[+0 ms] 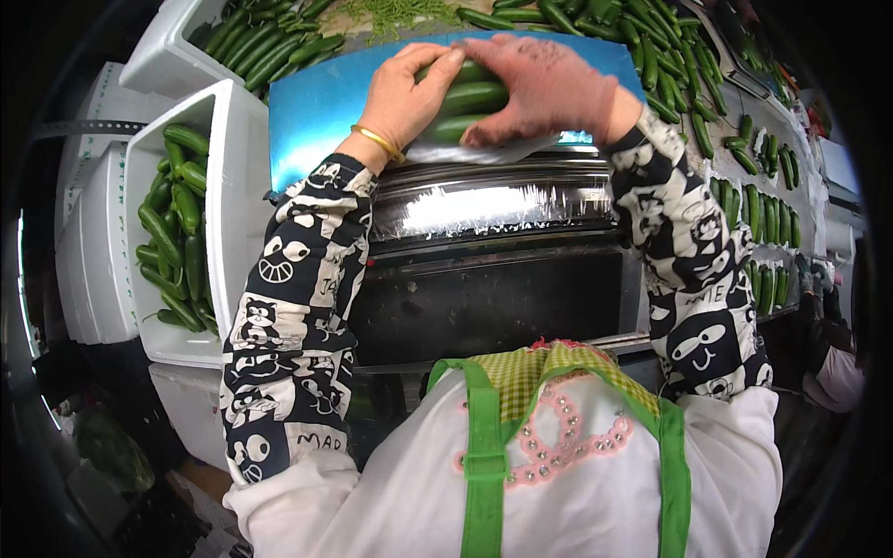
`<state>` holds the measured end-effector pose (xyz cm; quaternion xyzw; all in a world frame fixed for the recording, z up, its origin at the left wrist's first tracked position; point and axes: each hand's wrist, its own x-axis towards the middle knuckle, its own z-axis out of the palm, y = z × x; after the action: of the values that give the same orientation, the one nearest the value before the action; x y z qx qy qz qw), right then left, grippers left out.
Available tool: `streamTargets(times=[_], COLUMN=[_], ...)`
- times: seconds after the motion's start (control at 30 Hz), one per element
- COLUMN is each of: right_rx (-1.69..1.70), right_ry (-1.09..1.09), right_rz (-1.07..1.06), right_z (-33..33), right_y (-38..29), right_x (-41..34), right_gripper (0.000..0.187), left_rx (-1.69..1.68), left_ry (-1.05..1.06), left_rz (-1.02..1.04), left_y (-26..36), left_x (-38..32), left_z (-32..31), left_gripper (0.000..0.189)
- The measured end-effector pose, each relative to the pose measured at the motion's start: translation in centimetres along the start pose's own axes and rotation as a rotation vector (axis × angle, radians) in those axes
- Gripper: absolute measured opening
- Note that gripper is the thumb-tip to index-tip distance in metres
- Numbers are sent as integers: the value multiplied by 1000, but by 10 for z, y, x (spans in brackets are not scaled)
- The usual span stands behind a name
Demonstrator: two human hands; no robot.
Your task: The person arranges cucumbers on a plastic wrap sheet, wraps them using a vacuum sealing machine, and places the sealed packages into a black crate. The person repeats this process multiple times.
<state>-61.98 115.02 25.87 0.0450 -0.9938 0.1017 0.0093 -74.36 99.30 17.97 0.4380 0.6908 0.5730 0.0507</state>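
Observation:
My left hand (407,92), bare with a gold bangle at the wrist, holds the left ends of a small group of cucumbers (474,96) lying side by side. Around their right ends curls my right hand (544,91) in a pinkish-red glove, slightly blurred. Both hands are over a blue sheet-covered board (314,111). White or clear film (481,153) shows just under the cucumbers; whether they rest in a tray is hidden. Nearer my body lies a roll of clear plastic film (488,206) on a wrapping machine with a dark flat plate (488,300).
White foam boxes (222,209) of cucumbers stand at the left. Loose cucumbers (670,70) and green peppers or beans (391,15) lie beyond the board. Packed cucumbers (771,220) sit in rows at the right, near another person (834,363).

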Motion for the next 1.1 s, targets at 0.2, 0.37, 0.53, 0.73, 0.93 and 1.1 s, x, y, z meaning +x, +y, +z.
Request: streamTargets(times=[0.2, 0.37, 0.53, 0.73, 0.93, 1.1], right_rx=[-187, -207, -72, -66, -162, -38], right_ry=[116, 150, 233, 172, 314, 349], right_rz=[-182, -188, -205, -128, -214, -142], right_z=[-2, 2, 11, 4, -19, -43], right_y=[2, 8, 10, 10, 12, 51], right_x=[-5, -13, -25, -26, -40, -123], right_gripper=[108, 110, 108, 109, 114, 70], left_rx=[44, 131, 194, 117, 185, 346], left_ry=[95, 186, 96, -14, 66, -103], left_rz=[45, 13, 87, 62, 172, 202], left_y=[2, 8, 6, 13, 23, 51], left_x=[-1, -3, -2, 1, -4, -56], left_z=[14, 34, 31, 20, 0, -75], left_gripper=[32, 32, 33, 32, 33, 17])
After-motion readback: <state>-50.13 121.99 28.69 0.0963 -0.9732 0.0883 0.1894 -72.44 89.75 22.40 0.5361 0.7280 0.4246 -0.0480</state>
